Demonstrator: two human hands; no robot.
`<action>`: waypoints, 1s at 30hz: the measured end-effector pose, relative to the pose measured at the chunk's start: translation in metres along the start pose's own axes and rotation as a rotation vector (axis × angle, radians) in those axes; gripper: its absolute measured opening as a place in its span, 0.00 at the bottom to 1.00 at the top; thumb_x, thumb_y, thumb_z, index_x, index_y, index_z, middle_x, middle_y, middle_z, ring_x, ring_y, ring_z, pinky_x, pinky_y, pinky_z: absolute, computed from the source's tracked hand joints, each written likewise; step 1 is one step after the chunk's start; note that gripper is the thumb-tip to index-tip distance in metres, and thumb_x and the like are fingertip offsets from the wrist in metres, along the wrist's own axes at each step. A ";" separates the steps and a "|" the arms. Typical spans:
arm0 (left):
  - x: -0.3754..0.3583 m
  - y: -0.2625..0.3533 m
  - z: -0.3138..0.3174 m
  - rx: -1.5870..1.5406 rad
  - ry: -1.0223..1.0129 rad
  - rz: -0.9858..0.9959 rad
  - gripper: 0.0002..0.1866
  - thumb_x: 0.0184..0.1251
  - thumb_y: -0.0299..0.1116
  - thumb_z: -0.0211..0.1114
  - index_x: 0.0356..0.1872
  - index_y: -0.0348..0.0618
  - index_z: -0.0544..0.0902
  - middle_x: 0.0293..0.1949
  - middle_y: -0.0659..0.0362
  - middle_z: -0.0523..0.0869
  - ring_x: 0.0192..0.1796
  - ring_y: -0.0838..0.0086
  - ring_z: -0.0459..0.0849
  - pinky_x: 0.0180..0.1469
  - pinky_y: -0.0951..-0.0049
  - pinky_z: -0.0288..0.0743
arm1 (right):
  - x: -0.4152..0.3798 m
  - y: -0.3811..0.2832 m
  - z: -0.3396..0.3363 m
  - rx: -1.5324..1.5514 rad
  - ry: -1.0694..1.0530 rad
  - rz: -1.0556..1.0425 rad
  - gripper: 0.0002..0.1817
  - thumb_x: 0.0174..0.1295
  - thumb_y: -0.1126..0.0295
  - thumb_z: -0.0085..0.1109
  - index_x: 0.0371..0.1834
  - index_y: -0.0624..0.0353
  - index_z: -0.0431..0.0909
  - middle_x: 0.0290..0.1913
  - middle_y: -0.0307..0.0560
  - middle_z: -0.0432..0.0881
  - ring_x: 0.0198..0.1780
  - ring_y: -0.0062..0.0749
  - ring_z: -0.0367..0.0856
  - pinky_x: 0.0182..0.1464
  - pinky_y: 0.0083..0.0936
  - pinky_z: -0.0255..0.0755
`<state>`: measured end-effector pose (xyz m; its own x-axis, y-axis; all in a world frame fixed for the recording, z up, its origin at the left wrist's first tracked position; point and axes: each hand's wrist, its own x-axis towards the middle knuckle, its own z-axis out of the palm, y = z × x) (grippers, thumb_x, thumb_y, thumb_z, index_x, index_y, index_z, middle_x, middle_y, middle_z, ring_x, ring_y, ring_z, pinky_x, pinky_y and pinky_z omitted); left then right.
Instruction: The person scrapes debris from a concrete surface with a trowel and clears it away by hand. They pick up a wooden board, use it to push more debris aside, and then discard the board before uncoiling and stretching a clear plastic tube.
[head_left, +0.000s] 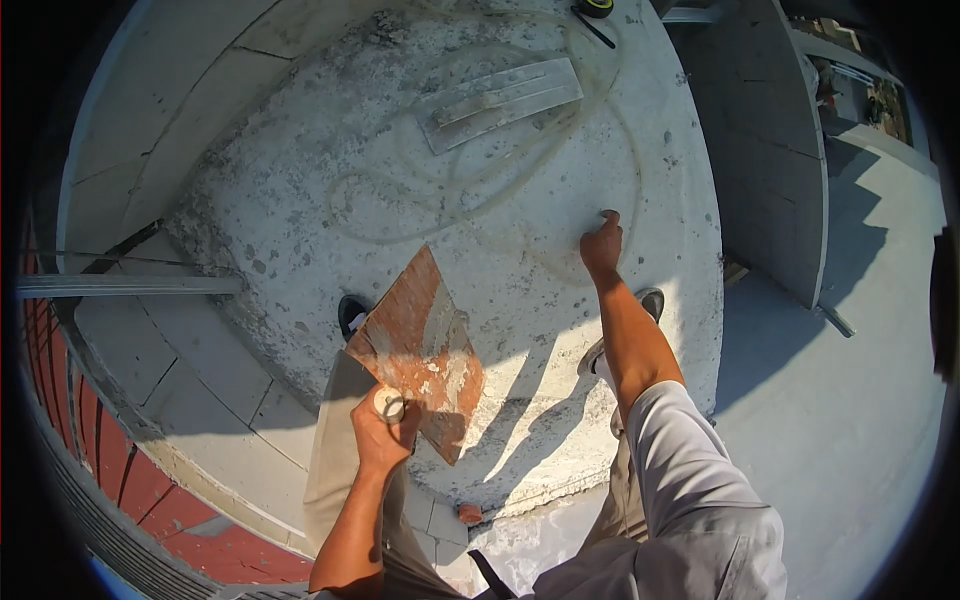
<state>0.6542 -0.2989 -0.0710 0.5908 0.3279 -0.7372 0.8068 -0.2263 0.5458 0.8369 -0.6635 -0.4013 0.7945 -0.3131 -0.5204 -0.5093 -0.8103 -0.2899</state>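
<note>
My left hand [380, 435] is wrapped round the pale, round-ended handle of a hawk [440, 350]. The hawk's reddish-brown board is tilted and smeared with grey plaster. Out over the floor to the right, my right hand [602, 247] is closed, with fingers curled and one fingertip forward. Whether anything small is in it, I cannot make out. Beyond both hands, a long grey rectangular float [500, 102] lies on the rough whitish floor, apart from either hand.
A clear hose [450, 215] loops across the floor around the float. A yellow-and-black tape measure [596, 8] lies at the top edge. Grey panels [760, 150] stand at right, and a metal profile [130, 285] juts in from the left. My shoes [352, 312] flank the hawk.
</note>
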 end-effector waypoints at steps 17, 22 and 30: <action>0.020 0.021 0.039 -0.113 0.096 0.053 0.08 0.56 0.30 0.71 0.33 0.36 0.85 0.28 0.54 0.89 0.31 0.71 0.88 0.39 0.67 0.81 | -0.164 -0.119 -0.202 0.076 -0.756 -0.567 0.43 0.64 0.46 0.72 0.76 0.58 0.69 0.75 0.62 0.70 0.75 0.56 0.71 0.69 0.47 0.73; 0.030 0.032 0.033 -0.144 0.173 0.017 0.09 0.54 0.30 0.70 0.35 0.36 0.86 0.31 0.51 0.90 0.34 0.65 0.90 0.42 0.63 0.81 | -0.243 -0.142 -0.162 0.026 -0.618 -0.756 0.40 0.66 0.48 0.71 0.74 0.61 0.70 0.72 0.64 0.73 0.73 0.59 0.72 0.71 0.46 0.71; 0.037 0.039 0.006 -0.165 0.252 -0.137 0.11 0.55 0.33 0.73 0.32 0.33 0.86 0.28 0.49 0.89 0.32 0.64 0.89 0.38 0.61 0.80 | -0.275 -0.186 -0.160 0.122 -0.682 -0.781 0.41 0.64 0.50 0.74 0.74 0.62 0.70 0.71 0.68 0.72 0.72 0.63 0.73 0.71 0.48 0.70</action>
<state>0.7080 -0.3007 -0.0794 0.4383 0.5663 -0.6980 0.8538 -0.0197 0.5202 0.7659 -0.5061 -0.0764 0.5812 0.6532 -0.4854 0.0053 -0.5995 -0.8004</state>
